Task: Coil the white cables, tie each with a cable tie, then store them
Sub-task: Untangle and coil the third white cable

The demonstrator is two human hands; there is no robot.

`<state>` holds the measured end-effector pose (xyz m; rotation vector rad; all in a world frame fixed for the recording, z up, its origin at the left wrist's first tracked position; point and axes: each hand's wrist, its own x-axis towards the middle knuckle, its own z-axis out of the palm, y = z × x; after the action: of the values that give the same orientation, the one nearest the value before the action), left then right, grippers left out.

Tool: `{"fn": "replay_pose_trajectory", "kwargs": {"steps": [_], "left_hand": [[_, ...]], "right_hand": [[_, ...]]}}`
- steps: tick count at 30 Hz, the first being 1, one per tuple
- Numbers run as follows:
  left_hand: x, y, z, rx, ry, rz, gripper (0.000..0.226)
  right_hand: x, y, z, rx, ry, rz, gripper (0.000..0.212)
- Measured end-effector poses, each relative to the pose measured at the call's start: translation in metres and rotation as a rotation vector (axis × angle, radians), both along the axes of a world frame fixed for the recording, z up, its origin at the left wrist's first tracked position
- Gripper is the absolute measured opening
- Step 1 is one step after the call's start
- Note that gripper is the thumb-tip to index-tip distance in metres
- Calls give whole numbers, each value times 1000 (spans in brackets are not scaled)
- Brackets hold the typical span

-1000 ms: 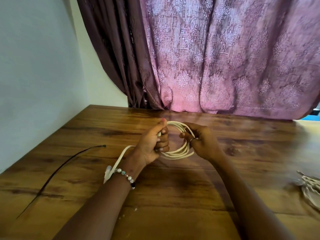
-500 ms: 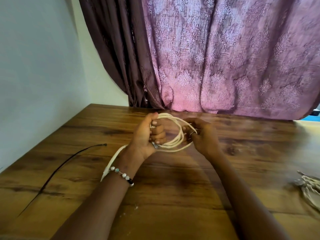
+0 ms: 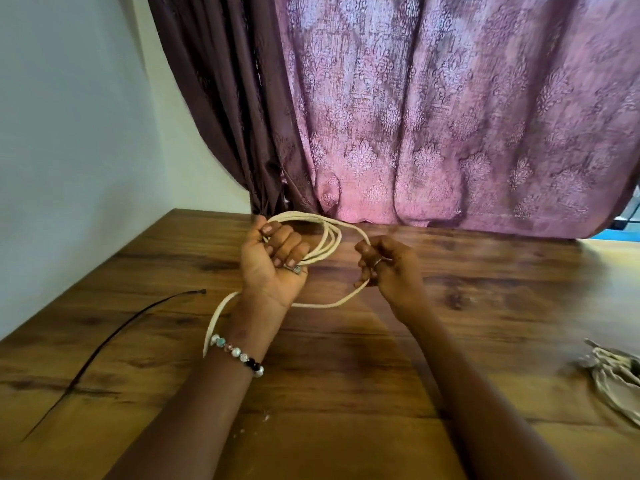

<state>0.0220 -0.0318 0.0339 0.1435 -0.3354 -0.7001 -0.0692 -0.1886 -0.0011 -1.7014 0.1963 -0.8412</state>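
Observation:
A white cable (image 3: pixel 327 242) is wound into several loops above the wooden table (image 3: pixel 346 393). My left hand (image 3: pixel 273 265) is closed around the left side of the coil, palm toward me. My right hand (image 3: pixel 388 268) pinches the widest, outermost loop on the right. The cable's loose tail (image 3: pixel 216 320) hangs down behind my left wrist. A long black cable tie (image 3: pixel 104 344) lies flat on the table to the left, away from both hands.
A purple patterned curtain (image 3: pixel 433 116) hangs along the table's far edge. A pale wall (image 3: pixel 69 133) borders the table on the left. A bundle of whitish cables (image 3: pixel 616 379) lies at the right edge of the table.
Both hands have risen and moved apart. My right hand has pulled one loop out to the right, so the coil is wider and looser than before.

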Motion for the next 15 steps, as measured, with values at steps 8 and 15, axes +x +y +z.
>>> {"fn": "replay_pose_trajectory", "kwargs": {"steps": [8, 15], "left_hand": [[0, -3, 5, 252, -173, 97, 48], [9, 0, -2, 255, -118, 57, 53]], "right_hand": [[-13, -16, 12, -816, -206, -768, 30], [-7, -26, -4, -1000, 182, -571, 67]]}}
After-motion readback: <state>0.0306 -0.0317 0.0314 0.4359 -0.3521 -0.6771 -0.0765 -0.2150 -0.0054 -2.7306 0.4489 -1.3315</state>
